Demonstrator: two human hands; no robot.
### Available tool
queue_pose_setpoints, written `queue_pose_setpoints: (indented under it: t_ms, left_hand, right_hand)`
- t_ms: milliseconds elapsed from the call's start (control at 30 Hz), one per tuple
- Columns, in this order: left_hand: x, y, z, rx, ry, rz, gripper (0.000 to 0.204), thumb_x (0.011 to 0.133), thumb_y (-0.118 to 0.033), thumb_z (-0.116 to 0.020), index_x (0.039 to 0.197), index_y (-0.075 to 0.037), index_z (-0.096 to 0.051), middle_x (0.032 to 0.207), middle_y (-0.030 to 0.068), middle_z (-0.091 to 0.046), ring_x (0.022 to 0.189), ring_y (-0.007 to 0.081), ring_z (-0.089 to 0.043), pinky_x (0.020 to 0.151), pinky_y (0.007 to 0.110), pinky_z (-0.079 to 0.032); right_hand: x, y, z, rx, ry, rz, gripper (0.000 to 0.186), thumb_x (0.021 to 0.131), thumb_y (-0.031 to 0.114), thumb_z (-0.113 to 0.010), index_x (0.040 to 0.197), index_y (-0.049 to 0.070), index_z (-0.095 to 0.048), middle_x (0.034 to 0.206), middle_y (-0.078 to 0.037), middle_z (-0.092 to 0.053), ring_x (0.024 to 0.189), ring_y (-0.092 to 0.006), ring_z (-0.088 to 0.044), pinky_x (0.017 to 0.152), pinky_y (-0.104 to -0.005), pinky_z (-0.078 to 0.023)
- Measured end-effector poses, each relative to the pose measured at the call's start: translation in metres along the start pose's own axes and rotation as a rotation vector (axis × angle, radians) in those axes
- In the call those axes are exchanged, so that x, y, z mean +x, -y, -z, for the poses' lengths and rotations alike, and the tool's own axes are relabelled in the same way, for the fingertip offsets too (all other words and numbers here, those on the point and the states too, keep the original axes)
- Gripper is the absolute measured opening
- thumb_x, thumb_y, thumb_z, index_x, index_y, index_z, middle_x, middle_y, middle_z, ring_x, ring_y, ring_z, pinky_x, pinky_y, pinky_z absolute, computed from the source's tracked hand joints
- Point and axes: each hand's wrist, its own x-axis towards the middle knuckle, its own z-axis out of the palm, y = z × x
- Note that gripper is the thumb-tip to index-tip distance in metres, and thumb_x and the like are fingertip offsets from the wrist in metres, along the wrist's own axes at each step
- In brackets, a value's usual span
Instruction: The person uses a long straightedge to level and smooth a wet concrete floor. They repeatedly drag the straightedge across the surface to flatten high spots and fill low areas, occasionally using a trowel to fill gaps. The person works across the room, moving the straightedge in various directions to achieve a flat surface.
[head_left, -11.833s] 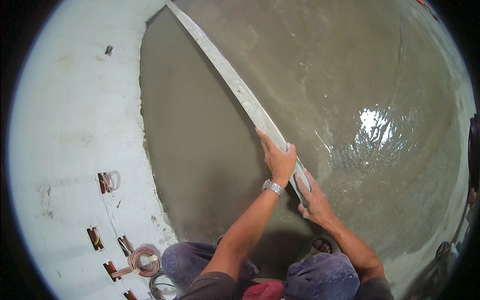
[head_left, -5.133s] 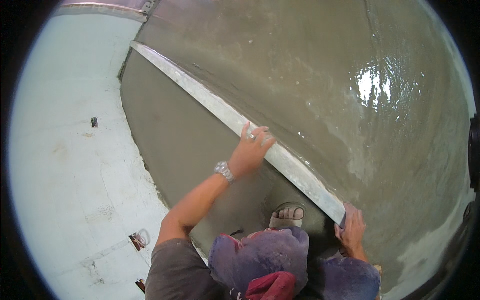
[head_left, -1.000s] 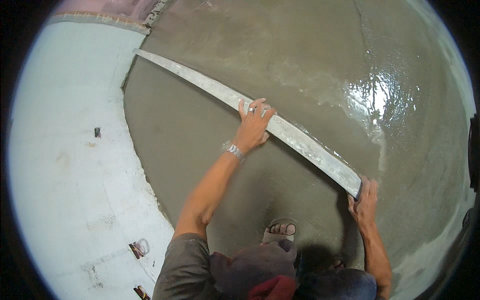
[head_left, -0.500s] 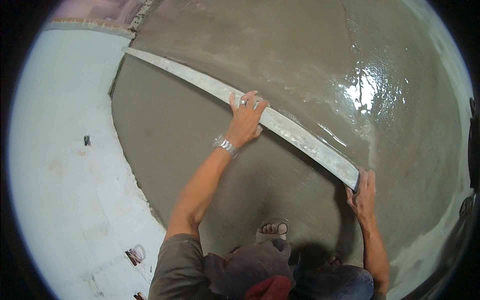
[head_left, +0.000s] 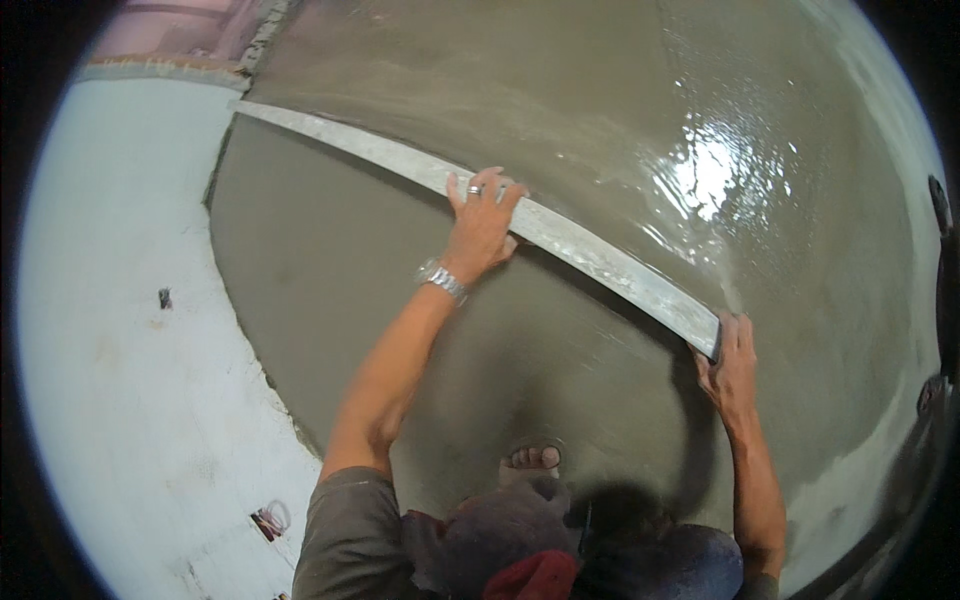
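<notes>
Well, bar [head_left: 600,262] under L fingers [head_left: 491,190], end [head_left: 704,332] w/in R fingers [head_left: 744,332]

Gripping long pale bar [head_left: 600,266] with left hand [head_left: 480,226] over its middle and right hand [head_left: 733,368] at its near end. Laid slantwise across wet grey floor [head_left: 330,290], reaching to white wall [head_left: 110,350]. Wearing silver watch [head_left: 446,282] and ring [head_left: 474,190] on left side, with toes [head_left: 533,458] near lower edge.

Unfinished room, apparently on a building site, seen from above. A wet grey cement floor [head_left: 330,260] shines with reflected light, and a long, pale straightedge [head_left: 610,268] reaches across it. At left, a scuffed white wall [head_left: 110,230] ends in a ragged lower edge; loose wires [head_left: 279,514] poke from an open electrical box [head_left: 264,526] set into it.
</notes>
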Motion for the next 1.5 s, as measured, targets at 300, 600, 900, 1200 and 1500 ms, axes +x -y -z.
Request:
queue_pose_setpoints:
  t_ms: [300, 600, 900, 1200, 1500]
  left_hand:
    - [0.005, -0.020, 0.021, -0.035, 0.009, 0.003, 0.072, 0.058, -0.011, -0.081, 0.123, -0.016, -0.051, 0.129, 0.0120, -0.045, 0.134, 0.0309, -0.034, 0.108, 0.071, -0.011]
    - [0.019, -0.003, 0.029, 0.060, -0.020, 0.008, 0.072, 0.060, -0.010, -0.079, 0.125, -0.015, -0.048, 0.130, 0.0129, -0.044, 0.134, 0.0333, -0.035, 0.108, 0.071, -0.018]
    - [-0.030, -0.005, 0.051, -0.006, -0.036, -0.030, 0.070, 0.059, 0.000, -0.069, 0.124, -0.012, -0.048, 0.131, 0.0117, -0.046, 0.136, 0.0327, -0.035, 0.109, 0.072, -0.013]
    - [-0.042, -0.020, 0.032, -0.043, 0.034, -0.075, 0.072, 0.056, 0.000, -0.072, 0.122, -0.014, -0.049, 0.127, 0.0087, -0.046, 0.135, 0.0310, -0.034, 0.110, 0.072, -0.012]
    - [-0.037, -0.003, 0.029, 0.076, 0.104, -0.021, 0.076, 0.059, -0.014, -0.081, 0.128, -0.013, -0.050, 0.134, 0.0130, -0.043, 0.138, 0.0314, -0.031, 0.112, 0.068, -0.012]
  right_hand:
    - [-0.011, 0.013, 0.038, -0.028, 0.051, -0.052, 0.068, 0.067, 0.004, -0.077, 0.127, 0.001, -0.045, 0.110, -0.021, -0.048, 0.103, -0.0394, -0.052, 0.087, -0.0472, -0.047]
    - [0.015, 0.016, 0.042, -0.009, -0.023, 0.050, 0.060, 0.075, 0.010, -0.076, 0.126, -0.001, -0.046, 0.109, -0.021, -0.050, 0.099, -0.0380, -0.054, 0.082, -0.0479, -0.047]
    - [-0.035, 0.054, 0.060, -0.019, 0.038, 0.090, 0.065, 0.070, 0.010, -0.079, 0.125, -0.002, -0.046, 0.105, -0.018, -0.049, 0.096, -0.0335, -0.050, 0.084, -0.0439, -0.045]
    - [-0.067, 0.044, 0.025, 0.052, 0.036, -0.026, 0.066, 0.068, 0.006, -0.078, 0.125, -0.003, -0.045, 0.108, -0.021, -0.049, 0.095, -0.0356, -0.049, 0.084, -0.0456, -0.043]
    - [-0.044, 0.044, 0.012, 0.041, 0.006, 0.051, 0.069, 0.064, 0.005, -0.078, 0.124, -0.001, -0.045, 0.107, -0.022, -0.048, 0.097, -0.0377, -0.048, 0.082, -0.0474, -0.043]
